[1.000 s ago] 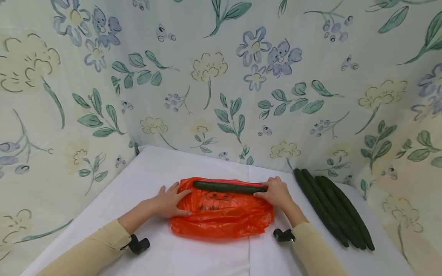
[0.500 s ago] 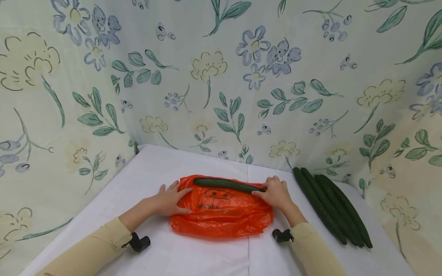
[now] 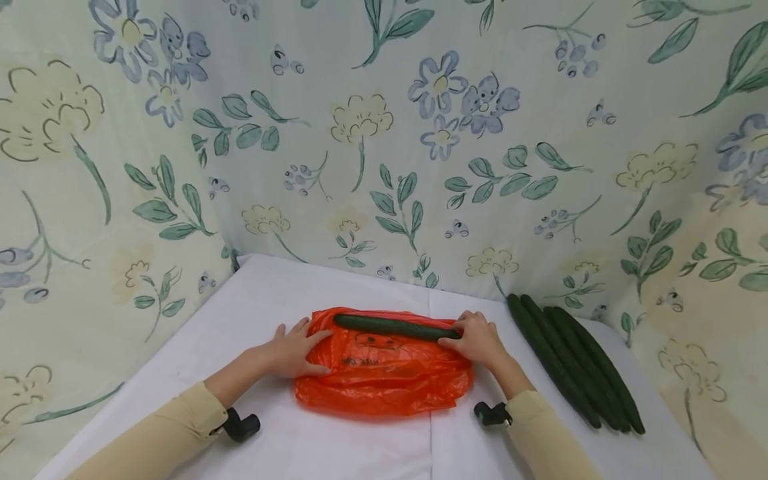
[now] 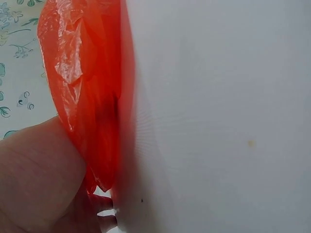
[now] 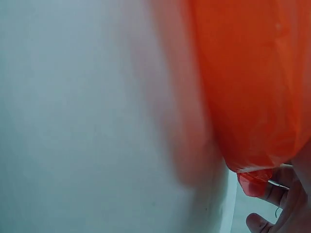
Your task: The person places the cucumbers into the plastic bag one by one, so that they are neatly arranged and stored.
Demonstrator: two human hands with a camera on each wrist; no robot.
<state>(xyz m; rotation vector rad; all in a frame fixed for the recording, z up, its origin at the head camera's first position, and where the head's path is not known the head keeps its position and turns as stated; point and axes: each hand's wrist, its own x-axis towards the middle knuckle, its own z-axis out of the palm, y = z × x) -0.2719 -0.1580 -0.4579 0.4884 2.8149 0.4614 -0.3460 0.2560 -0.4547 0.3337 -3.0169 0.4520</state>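
A red-orange plastic bag (image 3: 390,390) with dark print lies crumpled across the white table, in the middle of the head view. One dark green cucumber (image 3: 390,326) lies lengthwise along its far side, with red plastic showing behind it. My left hand (image 3: 294,350) rests with spread fingers on the bag's left end. The right hand (image 3: 475,340) pinches the cucumber's right end, thumb on the near side, together with the bag's edge there. In the left wrist view the bag's side (image 4: 80,73) hangs over part of the hand. The right wrist view shows red plastic (image 5: 248,87) beside curled fingers.
Several more cucumbers (image 3: 576,363) lie side by side at the table's right, slanting toward the front. Behind and at both sides of the white-covered table (image 3: 288,283) hangs floral cloth (image 3: 324,160). A black wrist camera (image 3: 241,425) sits under each forearm.
The cucumber on the bag rocks slightly, its left end shifting a little away and back. Both hands keep their places on the bag.
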